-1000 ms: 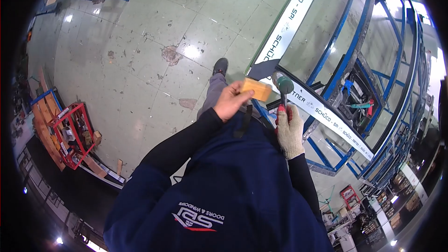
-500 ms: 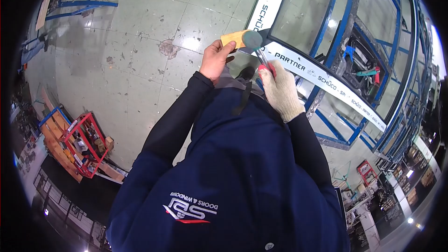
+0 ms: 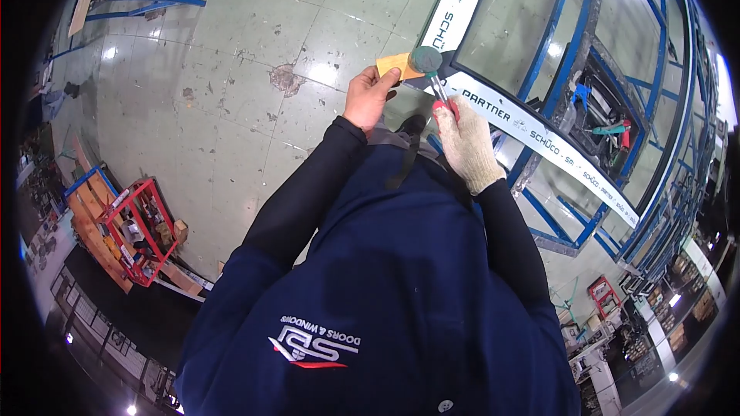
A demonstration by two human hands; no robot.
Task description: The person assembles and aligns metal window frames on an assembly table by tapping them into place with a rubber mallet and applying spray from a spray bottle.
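Note:
My bare left hand pinches a flat yellow wooden block between thumb and fingers, beside the corner of a window frame. White protective film with printed lettering covers the frame's two visible sides. In a knitted glove, my right hand is wrapped around the handle of a mallet. Its round green head overlaps the block's right end and the frame corner in this view. The far end of the block is hidden behind the mallet head.
Blue metal stands carry the frame. A tray of hand tools, with a blue clamp among them, sits at the right. Lower left is a red tool cart by a wooden board. Grey tiled floor lies left.
The view has shifted slightly, moving the scene a little right and down. My hands keep their grips on the block and mallet, and the mallet head stays at the corner.

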